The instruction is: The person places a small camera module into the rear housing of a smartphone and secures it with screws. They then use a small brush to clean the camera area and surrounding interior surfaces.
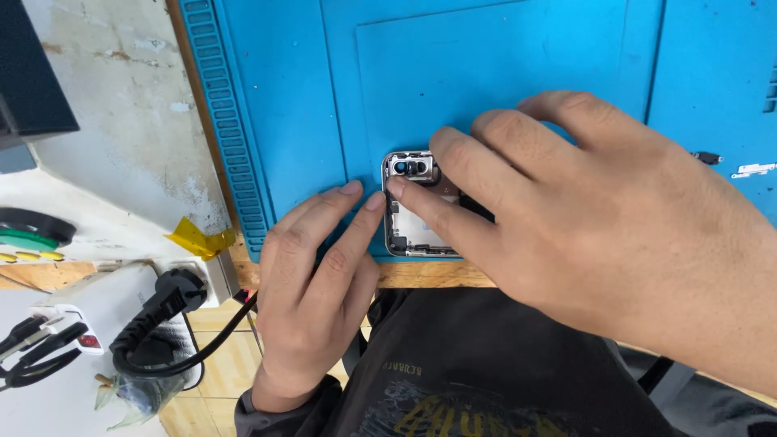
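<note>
An opened phone (407, 217) with a metal frame lies on the blue work mat (307, 97) near the mat's front edge, its inner parts and camera module showing. My left hand (312, 291) rests at the phone's left side, two fingertips touching its frame. My right hand (591, 218) lies flat over the phone's right part, fingers spread, the index fingertip pressing near the top left corner. Most of the phone is hidden under my right hand.
A black plug with a cable (154, 320) sits in a white power strip at the lower left. A yellow tape scrap (198, 239) sticks at the mat's corner. Small metal parts (753, 170) lie on the mat at the right. A wooden table edge (429, 275) runs below the mat.
</note>
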